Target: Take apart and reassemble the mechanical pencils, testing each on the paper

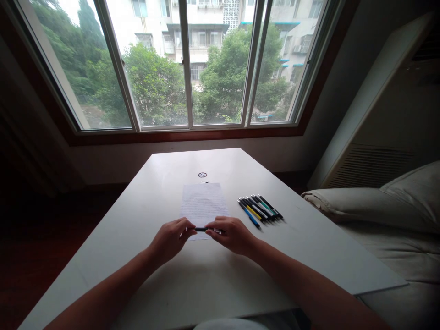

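Observation:
A dark pen (200,229) is held level between my two hands, above the near part of a lined sheet of paper (201,201). My left hand (173,233) pinches one end between thumb and fingers. At the other end, my right hand (232,233) closes on it the same way, and its fingers hide part of the pen. Several pens (261,210) lie side by side in a row to the right of the paper, with blue, yellow, green, white and black barrels.
The white table (144,197) carries everything. Beyond the paper lies a small round dark-and-white mark or disc (202,175). A pale sofa (371,215) stands along the right side, and a window (189,68) is behind the table's far edge.

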Action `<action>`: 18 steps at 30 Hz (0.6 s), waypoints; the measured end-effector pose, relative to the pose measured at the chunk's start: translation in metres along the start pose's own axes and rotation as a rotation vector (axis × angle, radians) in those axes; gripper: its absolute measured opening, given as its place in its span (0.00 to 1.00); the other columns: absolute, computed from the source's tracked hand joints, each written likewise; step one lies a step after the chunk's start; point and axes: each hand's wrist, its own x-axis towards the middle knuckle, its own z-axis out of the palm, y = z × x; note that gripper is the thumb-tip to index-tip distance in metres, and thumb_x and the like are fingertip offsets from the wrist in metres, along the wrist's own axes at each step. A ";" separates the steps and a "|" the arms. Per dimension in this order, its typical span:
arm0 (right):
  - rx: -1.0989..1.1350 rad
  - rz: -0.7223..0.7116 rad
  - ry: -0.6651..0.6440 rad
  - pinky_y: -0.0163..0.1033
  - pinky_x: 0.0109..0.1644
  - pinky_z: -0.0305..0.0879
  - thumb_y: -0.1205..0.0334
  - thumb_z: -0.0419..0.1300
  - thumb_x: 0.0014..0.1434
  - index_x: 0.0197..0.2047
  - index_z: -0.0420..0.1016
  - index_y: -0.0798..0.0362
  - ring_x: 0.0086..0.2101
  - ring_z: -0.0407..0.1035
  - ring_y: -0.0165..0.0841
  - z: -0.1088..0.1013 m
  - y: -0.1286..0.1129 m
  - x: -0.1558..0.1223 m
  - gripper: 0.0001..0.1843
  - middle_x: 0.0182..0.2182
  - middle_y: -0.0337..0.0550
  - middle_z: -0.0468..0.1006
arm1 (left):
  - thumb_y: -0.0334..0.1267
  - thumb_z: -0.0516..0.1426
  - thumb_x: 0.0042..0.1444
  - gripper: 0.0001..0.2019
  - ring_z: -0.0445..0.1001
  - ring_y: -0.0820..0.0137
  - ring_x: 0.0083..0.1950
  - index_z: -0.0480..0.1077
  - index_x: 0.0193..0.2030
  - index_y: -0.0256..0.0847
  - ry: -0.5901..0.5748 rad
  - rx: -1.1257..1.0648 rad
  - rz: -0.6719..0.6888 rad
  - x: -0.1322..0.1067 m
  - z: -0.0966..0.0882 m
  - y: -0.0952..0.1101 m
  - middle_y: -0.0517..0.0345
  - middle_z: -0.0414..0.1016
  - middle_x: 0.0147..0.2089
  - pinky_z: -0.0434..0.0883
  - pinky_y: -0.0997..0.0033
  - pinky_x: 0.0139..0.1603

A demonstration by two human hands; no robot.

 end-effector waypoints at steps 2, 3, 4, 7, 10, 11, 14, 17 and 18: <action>-0.006 -0.002 0.006 0.33 0.35 0.59 0.54 0.60 0.66 0.50 0.81 0.45 0.30 0.70 0.29 0.001 0.001 -0.001 0.13 0.33 0.39 0.80 | 0.41 0.52 0.68 0.11 0.71 0.73 0.31 0.70 0.36 0.41 -0.036 0.025 -0.022 0.000 0.000 -0.001 0.58 0.75 0.34 0.64 0.76 0.32; -0.010 -0.003 0.007 0.33 0.35 0.59 0.54 0.60 0.66 0.50 0.81 0.45 0.30 0.70 0.29 0.001 0.002 -0.001 0.13 0.33 0.39 0.80 | 0.42 0.52 0.68 0.11 0.71 0.73 0.31 0.71 0.37 0.41 -0.054 0.029 -0.030 0.000 0.001 -0.001 0.58 0.76 0.34 0.64 0.76 0.32; -0.012 -0.002 0.005 0.34 0.35 0.59 0.54 0.60 0.66 0.50 0.81 0.45 0.30 0.70 0.29 0.002 0.002 -0.001 0.13 0.33 0.39 0.80 | 0.42 0.53 0.68 0.09 0.71 0.73 0.31 0.71 0.39 0.42 -0.064 0.026 -0.035 0.000 0.001 -0.002 0.59 0.76 0.35 0.65 0.75 0.32; -0.011 0.007 -0.001 0.34 0.34 0.58 0.55 0.60 0.66 0.51 0.81 0.45 0.29 0.70 0.29 0.002 0.003 -0.001 0.13 0.33 0.39 0.80 | 0.42 0.56 0.65 0.07 0.72 0.73 0.31 0.69 0.45 0.43 -0.048 0.012 -0.047 -0.001 0.003 -0.002 0.60 0.77 0.37 0.65 0.76 0.33; -0.014 0.009 0.000 0.34 0.35 0.59 0.55 0.60 0.66 0.51 0.81 0.45 0.30 0.70 0.29 0.002 0.003 -0.001 0.14 0.32 0.40 0.80 | 0.42 0.55 0.66 0.07 0.71 0.73 0.30 0.69 0.41 0.42 -0.036 0.048 -0.055 -0.002 0.002 -0.002 0.61 0.76 0.34 0.64 0.76 0.32; -0.016 0.007 -0.002 0.34 0.35 0.59 0.54 0.60 0.66 0.51 0.81 0.45 0.31 0.70 0.30 0.002 0.003 -0.001 0.14 0.32 0.40 0.80 | 0.43 0.54 0.67 0.08 0.70 0.73 0.30 0.69 0.39 0.42 -0.041 0.062 -0.058 -0.001 0.002 -0.002 0.61 0.76 0.34 0.63 0.76 0.32; -0.022 0.003 -0.008 0.34 0.35 0.59 0.54 0.60 0.66 0.50 0.81 0.45 0.31 0.70 0.30 0.002 0.003 -0.001 0.14 0.33 0.40 0.80 | 0.44 0.51 0.69 0.14 0.71 0.73 0.30 0.71 0.36 0.42 -0.076 0.080 -0.065 0.000 0.000 -0.002 0.60 0.76 0.33 0.62 0.76 0.31; -0.024 0.007 -0.011 0.33 0.35 0.59 0.54 0.59 0.66 0.51 0.81 0.45 0.30 0.70 0.29 0.001 0.003 -0.001 0.14 0.33 0.40 0.80 | 0.45 0.54 0.67 0.09 0.72 0.73 0.31 0.72 0.41 0.43 -0.081 0.052 -0.061 0.000 0.000 -0.002 0.61 0.77 0.35 0.63 0.76 0.32; -0.025 0.009 -0.011 0.33 0.35 0.59 0.54 0.59 0.66 0.51 0.81 0.45 0.30 0.70 0.29 0.001 0.003 -0.001 0.14 0.33 0.40 0.79 | 0.45 0.56 0.65 0.08 0.72 0.73 0.31 0.71 0.43 0.43 -0.071 0.044 -0.058 0.000 0.001 -0.001 0.61 0.77 0.35 0.64 0.76 0.32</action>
